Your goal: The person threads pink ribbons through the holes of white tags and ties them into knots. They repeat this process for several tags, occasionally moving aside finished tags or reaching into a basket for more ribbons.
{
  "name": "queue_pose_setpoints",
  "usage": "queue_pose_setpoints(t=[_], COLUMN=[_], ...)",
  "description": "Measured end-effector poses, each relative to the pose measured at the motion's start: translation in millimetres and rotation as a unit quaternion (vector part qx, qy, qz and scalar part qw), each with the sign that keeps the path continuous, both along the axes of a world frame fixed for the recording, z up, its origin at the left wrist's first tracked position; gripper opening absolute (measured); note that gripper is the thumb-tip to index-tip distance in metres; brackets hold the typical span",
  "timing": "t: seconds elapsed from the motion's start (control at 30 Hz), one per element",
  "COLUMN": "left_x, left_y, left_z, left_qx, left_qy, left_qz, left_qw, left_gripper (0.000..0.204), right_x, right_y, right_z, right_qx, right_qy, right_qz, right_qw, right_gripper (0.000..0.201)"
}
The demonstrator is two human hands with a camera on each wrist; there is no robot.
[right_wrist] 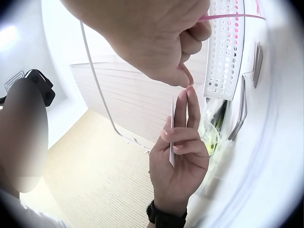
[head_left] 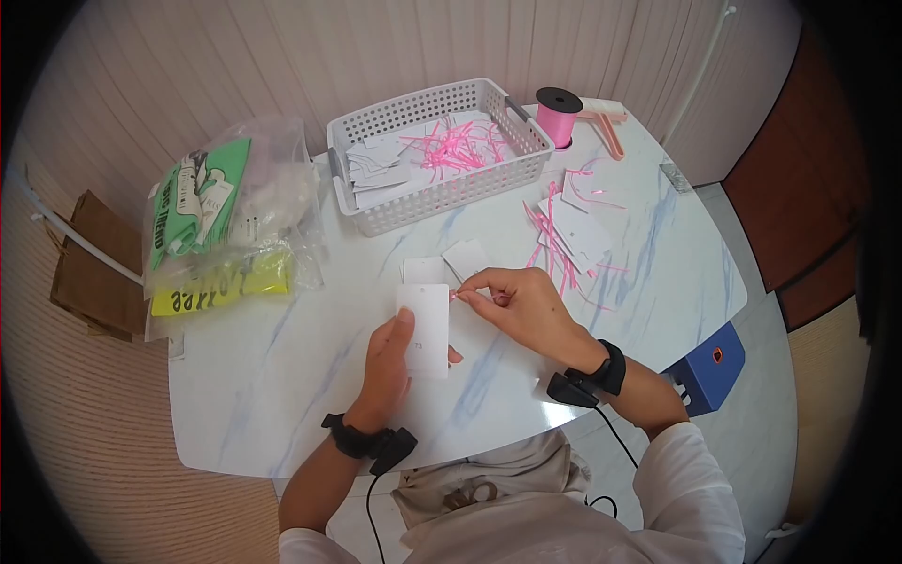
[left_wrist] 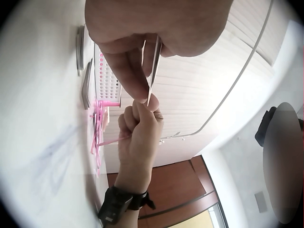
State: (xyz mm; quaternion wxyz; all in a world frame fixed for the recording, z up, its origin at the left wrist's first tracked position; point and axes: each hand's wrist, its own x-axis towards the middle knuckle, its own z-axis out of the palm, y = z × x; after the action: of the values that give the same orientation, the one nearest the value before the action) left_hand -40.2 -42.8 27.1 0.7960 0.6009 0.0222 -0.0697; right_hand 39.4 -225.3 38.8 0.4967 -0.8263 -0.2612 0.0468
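Observation:
My left hand (head_left: 385, 362) grips a white card (head_left: 425, 329) with a small hole near its top and "73" printed on it, the thumb lying on its face. In the right wrist view the card (right_wrist: 172, 147) is edge-on between the left hand's (right_wrist: 179, 166) thumb and fingers. At the card's upper right edge my right hand (head_left: 526, 305) pinches a bit of pink ribbon (head_left: 455, 295) between thumb and forefinger. More pink ribbon (right_wrist: 228, 16) trails from the right hand (right_wrist: 147, 42) in the right wrist view. The fingertips of both hands meet in the wrist views.
Two small piles of white cards (head_left: 466, 256) lie just beyond the hands. Ribboned cards (head_left: 578, 230) lie to the right. Behind stand a white basket (head_left: 442, 197) of cards and ribbon, a pink spool (head_left: 556, 122) and a pink-handled tool (head_left: 609, 136). Plastic bags (head_left: 272, 207) lie at the left.

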Motion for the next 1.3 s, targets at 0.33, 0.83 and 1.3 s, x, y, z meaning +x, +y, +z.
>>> queue_pose_setpoints(t=[0.33,0.83,1.3], left_x=[0,-2,-2], left_y=[1,-2,-3], left_z=[-5,-8,-4], left_qx=[0.003,0.054,-0.003], left_qy=[0.002,-0.001,0.007], left_qz=[0.015,0.012,0.031], left_qw=[1.000,0.998,0.999], left_gripper=[0.054,0.053,0.053], right_x=[3,0,3], right_y=[2,4,0], right_z=[-7,-1,-6], right_qx=[0.046,0.011,0.032], right_qy=[-0.048,-0.092,-0.197], right_qz=[0.048,-0.004,0.043], right_qw=[0.997,0.996,0.979], right_gripper=[0.035,0.016,0.016])
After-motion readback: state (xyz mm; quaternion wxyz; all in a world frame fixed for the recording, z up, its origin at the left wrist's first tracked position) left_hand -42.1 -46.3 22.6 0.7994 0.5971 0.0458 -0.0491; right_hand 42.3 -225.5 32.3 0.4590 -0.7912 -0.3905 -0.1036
